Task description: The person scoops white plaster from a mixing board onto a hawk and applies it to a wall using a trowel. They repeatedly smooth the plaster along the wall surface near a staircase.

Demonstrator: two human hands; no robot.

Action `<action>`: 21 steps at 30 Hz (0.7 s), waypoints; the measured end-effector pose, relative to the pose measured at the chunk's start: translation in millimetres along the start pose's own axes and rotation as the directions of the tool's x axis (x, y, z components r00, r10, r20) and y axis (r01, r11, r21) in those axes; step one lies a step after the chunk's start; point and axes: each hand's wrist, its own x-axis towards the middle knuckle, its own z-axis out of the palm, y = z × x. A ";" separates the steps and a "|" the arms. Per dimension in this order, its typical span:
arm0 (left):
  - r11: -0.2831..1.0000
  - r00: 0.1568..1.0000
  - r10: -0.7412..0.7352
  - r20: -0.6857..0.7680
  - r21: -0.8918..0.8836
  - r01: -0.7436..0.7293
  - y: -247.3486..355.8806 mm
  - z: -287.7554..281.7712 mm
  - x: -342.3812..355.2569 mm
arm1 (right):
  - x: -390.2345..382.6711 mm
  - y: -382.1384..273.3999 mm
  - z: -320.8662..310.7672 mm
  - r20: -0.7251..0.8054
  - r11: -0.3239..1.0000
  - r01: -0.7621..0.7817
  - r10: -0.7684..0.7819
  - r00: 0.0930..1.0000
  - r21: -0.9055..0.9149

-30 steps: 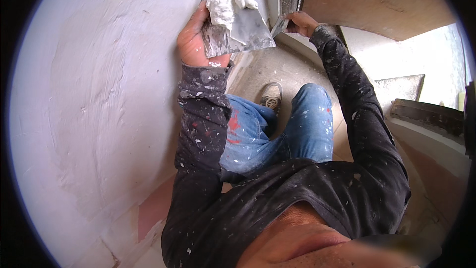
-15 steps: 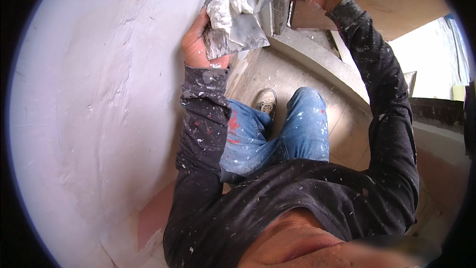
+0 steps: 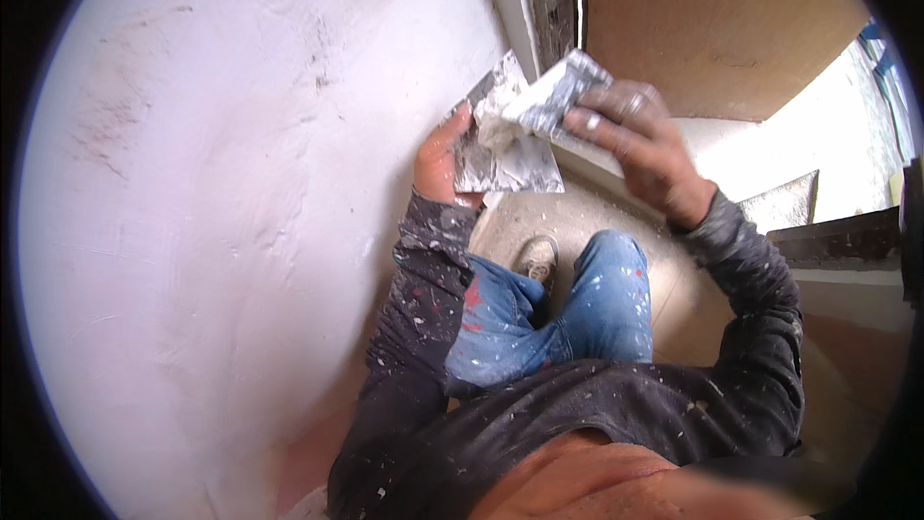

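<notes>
My left hand (image 3: 438, 166) is closed on the edge of a flat metal plate (image 3: 527, 171), its thumb over the top face. A lump of white putty (image 3: 495, 117) sits on the plate, with thinner smears around it. My right hand (image 3: 653, 149) grips a putty-smeared metal scraper (image 3: 568, 87), fingers laid along the blade and slightly blurred. The scraper's edge is at the putty, over the plate's right side. Whatever handle the scraper has is hidden by my fingers.
A white, unevenly coated wall (image 3: 221, 202) rises close on my left. Ahead stand a dark, worn door frame (image 3: 551, 10) and a brown panel (image 3: 712, 29). Below are my jeans (image 3: 606, 303), a shoe (image 3: 537, 255) and the pale floor (image 3: 510, 221). A dark ledge (image 3: 837, 239) lies to the right.
My right hand has come down and nearer, bringing the scraper onto the putty. In the picture, the plate in my left hand sits lower and farther right; the view has shifted too.
</notes>
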 end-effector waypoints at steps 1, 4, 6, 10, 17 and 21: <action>0.998 0.997 0.001 0.077 -0.068 0.004 0.3 7.6 -0.1 | -5.3 -7.1 9.8 0.030 1.000 -0.014 0.014 0.999 -0.014; 0.995 0.995 0.095 -0.020 0.005 -0.095 1.1 1.7 4.4 | -34.5 5.7 17.2 0.142 0.978 -0.133 0.156 0.977 -0.163; 0.997 0.995 0.080 0.068 0.004 -0.080 4.9 -7.1 4.8 | -54.1 28.3 6.8 0.143 0.967 -0.224 0.240 0.960 -0.121; 0.964 1.000 0.015 0.022 0.267 -0.020 5.8 -7.0 4.5 | -12.9 31.0 -42.8 0.141 0.965 0.009 0.029 0.990 -0.262; 0.941 0.997 -0.065 0.048 0.335 0.046 1.0 -1.3 1.8 | 24.7 16.9 -51.3 0.341 0.952 0.224 -0.144 0.929 -0.208; 0.928 0.998 -0.062 0.000 0.367 0.058 -0.9 -8.9 2.4 | 23.5 3.6 -43.8 0.421 0.969 0.205 -0.130 0.898 -0.139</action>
